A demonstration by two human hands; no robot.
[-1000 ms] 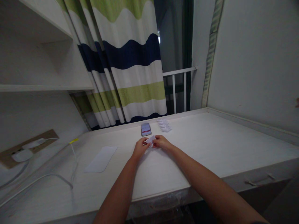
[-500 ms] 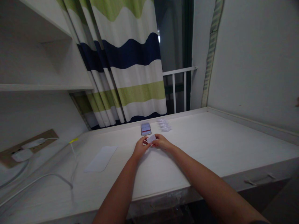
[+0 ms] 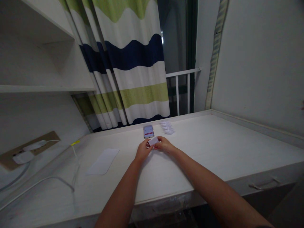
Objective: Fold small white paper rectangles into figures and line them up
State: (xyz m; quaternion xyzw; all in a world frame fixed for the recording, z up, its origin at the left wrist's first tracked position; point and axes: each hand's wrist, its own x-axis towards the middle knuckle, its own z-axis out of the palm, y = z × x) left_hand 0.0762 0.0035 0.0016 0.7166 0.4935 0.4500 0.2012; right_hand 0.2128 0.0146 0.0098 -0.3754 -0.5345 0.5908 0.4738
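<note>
A home: striped curtain (image 3: 135,53), built-in desk (image 3: 213,142), balcony railing (image 3: 182,73).

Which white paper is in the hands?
The small paper slip between the left hand and right hand, not the long sheet or the pile by the phone.

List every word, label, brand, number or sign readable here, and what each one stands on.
No text can be read in this view.
The phone: its screen shows a red bar and other marks, too small and blurred to read.
The white card between the left hand and right hand: no print can be made out.
The white sheet on the desk: no print can be made out.
</note>
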